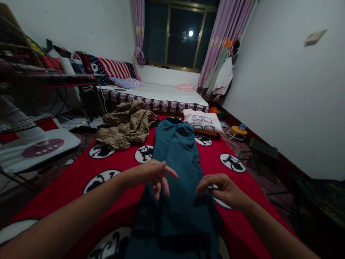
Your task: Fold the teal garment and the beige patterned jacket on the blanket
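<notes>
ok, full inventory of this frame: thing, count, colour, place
teal garment: 1, teal, laid lengthwise on the red blanket
red blanket: 1, red with black-and-white roundels, foreground
tan patterned garment: 1, tan and brown, heaped left of the teal garment
smiley pillow: 1, white, beyond the teal garment
bed: 1, white sheet, under the window
curtains: 2, pink, beside the window
fan: 1, dark, far left
hanging clothes: several, pale, right corner
left hand: fingers spread, over the teal garment
right hand: fingers pinching the teal fabric
</notes>
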A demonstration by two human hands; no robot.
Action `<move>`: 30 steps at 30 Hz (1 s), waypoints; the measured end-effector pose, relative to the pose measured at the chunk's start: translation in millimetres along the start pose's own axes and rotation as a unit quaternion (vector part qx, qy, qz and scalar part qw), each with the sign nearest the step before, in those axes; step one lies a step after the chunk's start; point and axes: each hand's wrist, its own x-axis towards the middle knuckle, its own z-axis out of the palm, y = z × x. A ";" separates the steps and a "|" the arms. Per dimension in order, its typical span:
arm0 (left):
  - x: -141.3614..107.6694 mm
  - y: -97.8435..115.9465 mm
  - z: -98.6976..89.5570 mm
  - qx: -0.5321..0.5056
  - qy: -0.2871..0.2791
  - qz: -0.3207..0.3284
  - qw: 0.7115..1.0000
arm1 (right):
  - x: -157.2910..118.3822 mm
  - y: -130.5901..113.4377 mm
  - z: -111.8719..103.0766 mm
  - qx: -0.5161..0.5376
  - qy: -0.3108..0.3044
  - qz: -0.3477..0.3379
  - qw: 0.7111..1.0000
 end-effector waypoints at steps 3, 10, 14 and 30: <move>-25.8 -15.0 -13.6 0.207 0.094 0.027 0.974 | -28.9 21.3 -6.5 -0.161 0.064 -0.019 0.985; -40.7 -46.0 -55.8 0.656 0.125 0.112 0.736 | -30.7 54.5 -0.7 -0.408 0.020 -0.046 0.912; -27.5 -44.8 -60.3 0.688 0.082 0.155 0.704 | -7.0 44.9 -0.5 -0.410 -0.021 -0.085 0.908; -20.0 -17.7 -20.8 0.516 0.043 0.209 0.830 | 26.4 5.6 5.8 -0.278 -0.087 -0.081 0.953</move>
